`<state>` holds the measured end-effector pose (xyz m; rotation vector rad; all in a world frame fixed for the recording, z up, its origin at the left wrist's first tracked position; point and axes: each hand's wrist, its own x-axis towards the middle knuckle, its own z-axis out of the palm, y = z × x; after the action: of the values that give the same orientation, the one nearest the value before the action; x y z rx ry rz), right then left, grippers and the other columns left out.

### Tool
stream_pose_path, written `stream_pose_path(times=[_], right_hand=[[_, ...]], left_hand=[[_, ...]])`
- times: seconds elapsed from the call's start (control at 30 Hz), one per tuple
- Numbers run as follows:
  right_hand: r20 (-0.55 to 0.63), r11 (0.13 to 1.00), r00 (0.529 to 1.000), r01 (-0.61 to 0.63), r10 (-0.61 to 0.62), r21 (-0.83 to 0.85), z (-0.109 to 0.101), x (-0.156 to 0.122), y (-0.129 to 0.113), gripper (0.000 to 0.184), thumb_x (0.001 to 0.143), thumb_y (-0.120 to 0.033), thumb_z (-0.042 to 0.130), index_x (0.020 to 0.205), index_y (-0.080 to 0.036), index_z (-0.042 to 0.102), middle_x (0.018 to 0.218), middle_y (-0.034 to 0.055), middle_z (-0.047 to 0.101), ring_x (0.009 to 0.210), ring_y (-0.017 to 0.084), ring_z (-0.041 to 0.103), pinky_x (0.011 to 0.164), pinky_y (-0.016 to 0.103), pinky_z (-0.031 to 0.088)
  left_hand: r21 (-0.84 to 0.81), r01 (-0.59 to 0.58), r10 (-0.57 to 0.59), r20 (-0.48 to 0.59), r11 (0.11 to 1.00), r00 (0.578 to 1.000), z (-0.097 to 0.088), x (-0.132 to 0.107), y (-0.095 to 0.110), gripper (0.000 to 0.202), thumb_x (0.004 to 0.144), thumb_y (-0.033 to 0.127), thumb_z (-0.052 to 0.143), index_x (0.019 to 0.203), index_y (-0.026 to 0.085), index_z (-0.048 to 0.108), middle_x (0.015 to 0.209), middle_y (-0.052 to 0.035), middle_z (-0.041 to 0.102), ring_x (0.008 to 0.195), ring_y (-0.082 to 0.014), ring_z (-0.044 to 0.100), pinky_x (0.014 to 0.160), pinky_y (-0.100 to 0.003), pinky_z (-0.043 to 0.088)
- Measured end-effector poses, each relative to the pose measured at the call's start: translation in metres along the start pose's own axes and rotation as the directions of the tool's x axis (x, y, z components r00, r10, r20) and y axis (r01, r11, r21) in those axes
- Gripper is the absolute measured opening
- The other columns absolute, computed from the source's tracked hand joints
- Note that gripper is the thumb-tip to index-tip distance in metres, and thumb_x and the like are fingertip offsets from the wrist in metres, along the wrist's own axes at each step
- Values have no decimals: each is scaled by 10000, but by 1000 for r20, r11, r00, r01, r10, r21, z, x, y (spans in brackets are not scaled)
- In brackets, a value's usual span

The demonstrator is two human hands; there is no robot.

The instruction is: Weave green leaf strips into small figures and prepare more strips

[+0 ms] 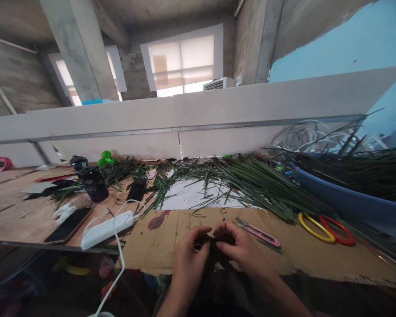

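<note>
At right, blue tub [336,204], apparently palm leaves [359,174]

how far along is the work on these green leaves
Done, it seems: a heap of loose leaves lies spread out. In hand: the left hand and right hand pinch a small dark bunch of leaf. Left: more leaves fill the blue tub.

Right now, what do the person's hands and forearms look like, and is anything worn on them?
The left hand and right hand are bare, with no gloves, rings or watch visible. The left forearm and right forearm show no sleeve or cable.
</note>
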<state>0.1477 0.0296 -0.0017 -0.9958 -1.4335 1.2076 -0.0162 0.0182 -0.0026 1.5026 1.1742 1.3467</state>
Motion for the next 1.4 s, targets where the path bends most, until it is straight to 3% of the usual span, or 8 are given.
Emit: stream_pose_path(times=[0.1,0.2,0.37,0.57,0.8,1.0,1.2,1.4], right_hand=[[24,997,998,-64,63,30,0,0,-1,206,662,-263,681,840,-198,600,739,-23,596,677,160,557,570,248,406],[22,995,996,-87,86,46,-2,0,-1,240,681,-314,696,871,-186,626,763,-7,625,700,166,575,596,258,432],[26,987,989,-149,147,56,-3,4,-1,310,715,-375,698,959,-184,691,717,-11,648,618,154,579,578,269,438],[92,990,986,-138,136,19,-4,8,-7,229,651,-335,743,799,-162,734,764,31,726,734,204,647,667,301,473],[13,987,987,-159,158,22,-3,6,-8,172,700,-324,661,808,-191,642,598,-52,592,523,138,555,504,245,404],[-52,981,986,-150,157,122,-4,8,4,191,696,-340,666,805,-208,584,676,-48,613,538,148,602,524,266,469],[-193,984,981,-60,27,-168,-16,7,11,90,743,-279,586,789,-207,615,645,-29,605,547,156,566,527,266,429],[-227,945,974,-61,-14,-320,-24,5,14,121,733,-293,543,766,-204,618,633,-24,590,552,154,529,524,260,374]], left_hand=[[200,-141,144,3,969,990,1,-5,4,281,810,144,594,1022,250,745,976,-67,759,904,-245,693,830,-337,522],[283,-184,194,-6,941,981,4,-7,5,257,839,129,561,977,260,735,940,-61,743,881,-241,686,798,-326,503],[237,-172,192,-62,956,980,9,-8,3,177,869,164,561,875,252,714,878,-49,691,835,-229,649,759,-301,485],[240,-189,208,-58,952,976,6,-9,5,126,865,183,591,836,239,700,855,-45,662,815,-222,631,739,-295,485],[240,-186,198,-28,953,980,3,-9,0,179,880,194,596,928,258,756,899,-46,720,855,-224,674,776,-295,502],[277,-183,221,-111,943,969,0,-15,-13,156,894,249,616,930,266,766,898,-49,749,852,-235,695,790,-307,501],[349,-129,193,-153,928,969,-6,-16,-14,145,913,296,599,853,264,728,849,-42,748,813,-240,683,755,-297,466],[445,-79,119,-62,892,991,-14,-16,-8,228,959,353,496,840,240,654,778,-20,720,737,-222,666,689,-288,444]])
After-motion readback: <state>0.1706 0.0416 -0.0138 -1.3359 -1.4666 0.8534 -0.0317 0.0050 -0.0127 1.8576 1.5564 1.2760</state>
